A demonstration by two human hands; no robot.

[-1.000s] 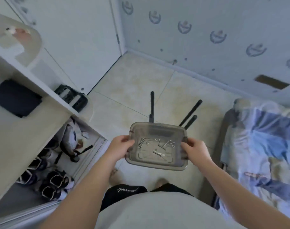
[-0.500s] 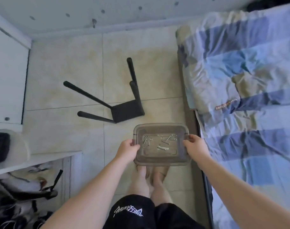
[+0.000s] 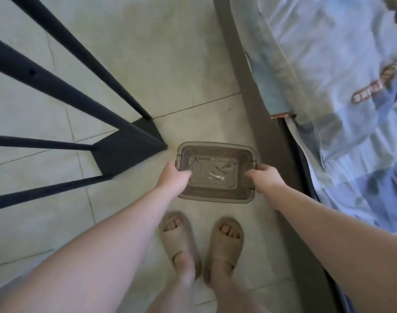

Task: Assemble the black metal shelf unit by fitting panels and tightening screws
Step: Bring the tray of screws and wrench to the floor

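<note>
- Here, the left hand [image 3: 173, 177] grips the left edge of the clear grey tray [image 3: 215, 197], thumb hooked over the rim.
- The right hand [image 3: 266, 179] grips the tray's right edge.
- Loose screws [image 3: 215, 176] lie scattered on the tray's bottom.
- The black metal shelf unit [image 3: 127, 150] lies on the floor just left of the tray, with a panel corner near the tray's far-left corner and bars running off leftward.
- A bed [image 3: 328, 86] with blue checked bedding stands right of the tray.
- Two feet in beige slippers [image 3: 179, 240] stand nearer the person than the tray.
</note>
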